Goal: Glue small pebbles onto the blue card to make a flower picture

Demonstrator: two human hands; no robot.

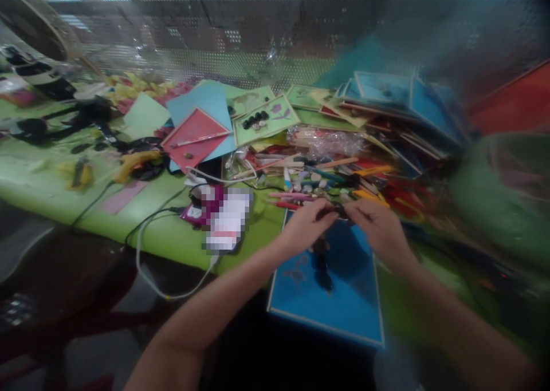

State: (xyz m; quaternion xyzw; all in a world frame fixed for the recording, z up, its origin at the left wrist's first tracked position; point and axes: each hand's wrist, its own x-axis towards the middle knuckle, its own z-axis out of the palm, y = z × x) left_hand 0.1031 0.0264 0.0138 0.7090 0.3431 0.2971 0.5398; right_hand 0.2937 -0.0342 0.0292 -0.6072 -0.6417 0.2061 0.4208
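Observation:
A blue board [344, 299] with a pale rim lies at the table's front edge, with dark pieces [322, 271] down its middle. Over its far end, my left hand [309, 225] and my right hand [376, 228] are close together, fingers pinched. Between them is a small dark thing [339, 209], too blurred to name; both hands seem to touch it. Pens and sticks [287, 197] lie just beyond the fingers.
A phone [227, 222] with a white cable lies left of the board, beside a purple power strip [200, 208]. Farther left is a yellow glue gun [133, 165]. Decorated boards [266, 116] are piled behind; a greenish round object [507, 196] stands right.

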